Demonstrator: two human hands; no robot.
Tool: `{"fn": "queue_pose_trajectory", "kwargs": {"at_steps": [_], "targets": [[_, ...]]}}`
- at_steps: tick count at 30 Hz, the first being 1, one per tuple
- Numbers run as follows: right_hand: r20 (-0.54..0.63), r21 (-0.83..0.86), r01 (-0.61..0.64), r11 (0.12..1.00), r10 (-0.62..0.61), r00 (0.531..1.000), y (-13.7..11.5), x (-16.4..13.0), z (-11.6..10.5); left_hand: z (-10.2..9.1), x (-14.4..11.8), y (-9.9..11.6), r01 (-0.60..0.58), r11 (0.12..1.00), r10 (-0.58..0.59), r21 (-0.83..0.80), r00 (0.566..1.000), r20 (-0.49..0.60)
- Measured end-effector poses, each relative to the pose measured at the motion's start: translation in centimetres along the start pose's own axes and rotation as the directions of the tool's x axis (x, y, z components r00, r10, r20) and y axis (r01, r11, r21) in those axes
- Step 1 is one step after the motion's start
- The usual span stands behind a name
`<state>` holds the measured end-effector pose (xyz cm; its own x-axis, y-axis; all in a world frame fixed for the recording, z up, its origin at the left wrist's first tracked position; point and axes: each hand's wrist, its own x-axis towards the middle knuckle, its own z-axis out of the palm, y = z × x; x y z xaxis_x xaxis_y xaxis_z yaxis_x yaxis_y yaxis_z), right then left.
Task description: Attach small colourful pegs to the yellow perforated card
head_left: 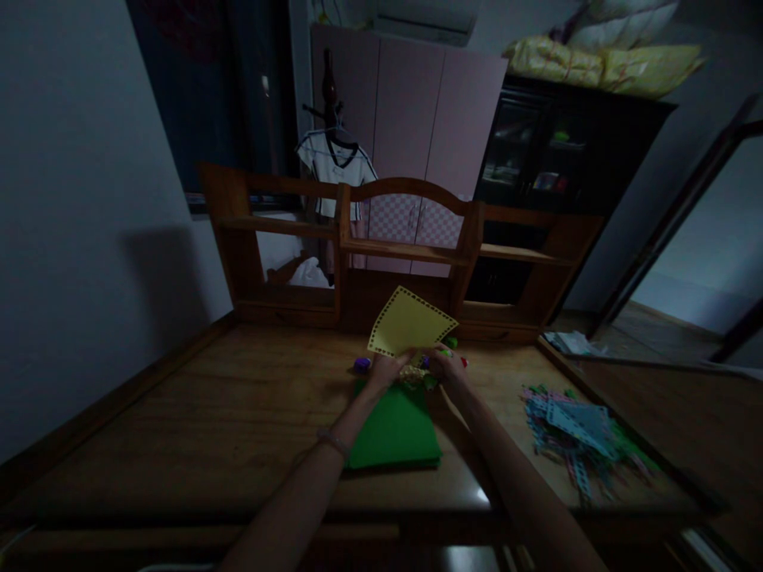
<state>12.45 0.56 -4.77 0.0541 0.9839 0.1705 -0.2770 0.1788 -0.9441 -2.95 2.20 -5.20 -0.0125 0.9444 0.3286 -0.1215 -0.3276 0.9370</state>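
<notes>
A yellow sheet (411,320) with a row of punched holes along its edges stands tilted up above the desk. My left hand (389,369) is closed at its lower edge, thumb pointing towards the right hand. My right hand (448,366) is curled at the sheet's lower right corner, by small purple and green bits; what its fingers grip is hidden. Between the hands sits a small pale yellow bundle (411,376). A purple bundle (362,365) lies just left of my left hand. Beneath my wrists is a stack of green sheets (394,429).
On the right of the wooden desk (238,413) lies a loose pile of blue, green and pink cut pieces (572,425). A wooden shelf unit (408,253) rises along the desk's back edge. A wall borders the left side.
</notes>
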Motion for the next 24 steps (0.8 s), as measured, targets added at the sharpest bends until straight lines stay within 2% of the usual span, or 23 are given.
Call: {"fn": "queue_pose_trajectory", "kwargs": {"at_steps": [9,16,20,24], "targets": [[0.09,0.213,-0.079,0.974,0.061,0.994,0.2,0.7,-1.1,0.0,0.4,-1.2,-0.005,1.0,0.006,-0.017,1.0,0.027],[0.062,0.322,-0.155,0.934,0.143,0.988,0.3,1.0,-1.4,-0.2,0.8,-2.0,0.011,0.999,-0.01,-0.034,1.0,0.014],[0.069,0.329,-0.157,0.931,0.142,0.987,0.2,0.9,-1.3,-0.3,0.9,-2.1,0.013,0.999,-0.012,-0.034,1.0,0.009],[0.023,0.229,-0.071,0.971,0.067,0.997,0.1,0.7,-1.0,-0.3,1.1,-2.6,0.023,0.999,-0.021,-0.03,0.999,0.05]]}}
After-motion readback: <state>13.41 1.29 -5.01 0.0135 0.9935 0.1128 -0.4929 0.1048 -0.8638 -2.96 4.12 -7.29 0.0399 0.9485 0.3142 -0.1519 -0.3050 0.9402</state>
